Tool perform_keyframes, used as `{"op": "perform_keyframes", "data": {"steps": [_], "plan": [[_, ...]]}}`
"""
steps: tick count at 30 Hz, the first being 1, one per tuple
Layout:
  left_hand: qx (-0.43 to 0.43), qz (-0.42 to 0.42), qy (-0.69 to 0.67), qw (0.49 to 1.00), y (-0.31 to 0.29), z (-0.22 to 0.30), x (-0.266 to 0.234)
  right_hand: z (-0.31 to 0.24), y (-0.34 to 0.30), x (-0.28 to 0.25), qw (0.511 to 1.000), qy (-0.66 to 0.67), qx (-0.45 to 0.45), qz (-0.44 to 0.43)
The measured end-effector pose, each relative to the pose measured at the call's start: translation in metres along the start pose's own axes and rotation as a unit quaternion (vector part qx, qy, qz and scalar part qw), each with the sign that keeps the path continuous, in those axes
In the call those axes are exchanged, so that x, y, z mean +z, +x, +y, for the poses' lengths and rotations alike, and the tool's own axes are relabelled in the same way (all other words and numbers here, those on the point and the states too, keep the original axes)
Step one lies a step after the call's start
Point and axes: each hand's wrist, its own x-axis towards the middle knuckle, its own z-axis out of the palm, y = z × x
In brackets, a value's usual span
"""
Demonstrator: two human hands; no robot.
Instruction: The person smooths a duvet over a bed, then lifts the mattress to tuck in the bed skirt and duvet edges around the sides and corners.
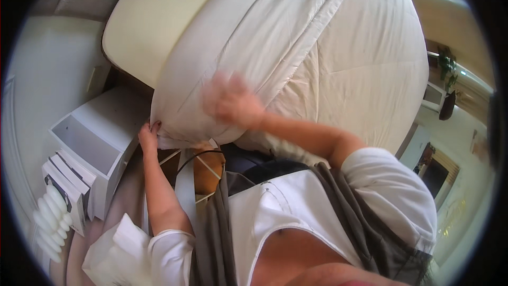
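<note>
A pale, creased duvet lies over most of the bed. At its near left corner my left hand pinches the edge of the cloth. My right hand is over the duvet's near part, smeared by motion, so its fingers cannot be made out. Whether it touches the cloth does not show. Along the far left a strip of cream mattress is bare of the duvet.
Left of the bed stands a white bedside cabinet with an open compartment. Books and a white ribbed object are below it. A dark cable loops near my waist. A plant is at the far right.
</note>
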Motion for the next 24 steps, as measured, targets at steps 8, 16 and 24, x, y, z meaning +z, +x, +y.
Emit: {"op": "perform_keyframes", "data": {"steps": [8, 16, 24], "plan": [[0.044, 0.192, 0.135, 0.971, -0.031, 0.076, 0.023, -0.004, -0.069, -0.029, 0.928, 0.345, 0.035, 0.133], [0.472, 0.1, 0.031, 0.875, -0.108, 0.181, 0.092, 0.198, -0.083, -0.025, 0.605, 0.35, 0.544, 0.465], [0.426, 0.139, 0.117, 0.886, -0.134, 0.204, 0.107, 0.29, -0.085, -0.034, 0.576, 0.316, 0.612, 0.441]]}}
